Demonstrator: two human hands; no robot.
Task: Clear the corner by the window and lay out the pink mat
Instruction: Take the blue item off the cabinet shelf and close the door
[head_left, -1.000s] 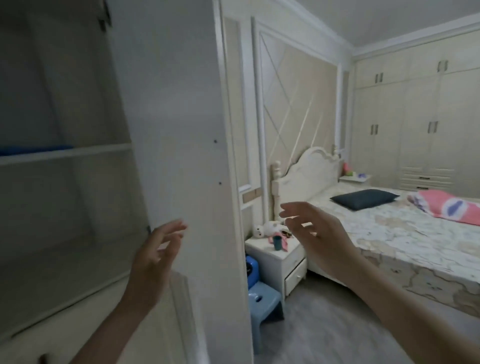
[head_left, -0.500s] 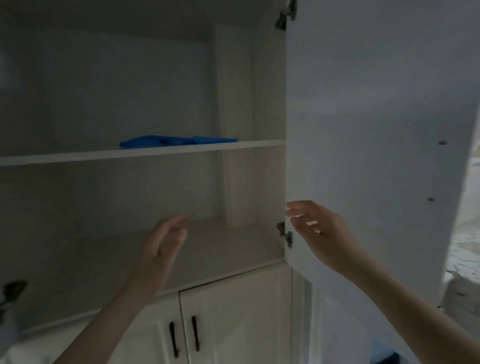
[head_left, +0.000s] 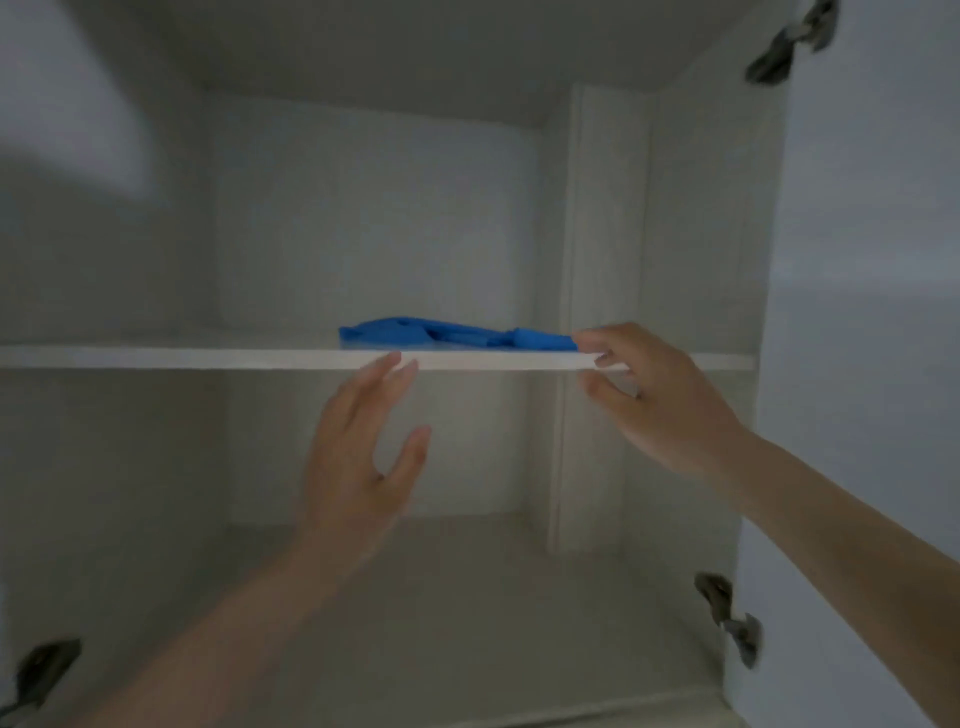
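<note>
I look into an open white wardrobe. A flat blue folded item (head_left: 447, 335) lies on the middle shelf (head_left: 182, 357). My right hand (head_left: 654, 395) reaches to the shelf's front edge, fingers at the blue item's right end, thumb just under the shelf board; whether it grips anything I cannot tell. My left hand (head_left: 358, 457) is raised below the shelf edge with fingers straight and spread, holding nothing. No pink mat is in view.
The wardrobe's right door (head_left: 862, 312) stands open at the right, with metal hinges (head_left: 727, 613) on its inner edge. A vertical divider panel (head_left: 602, 260) stands inside at the right. The bottom compartment floor (head_left: 441, 597) lies below my hands.
My view turned from the bedroom into the wardrobe and tilted up. Both hands rose from the lower compartment to the middle shelf; the right hand reached the blue item's end.
</note>
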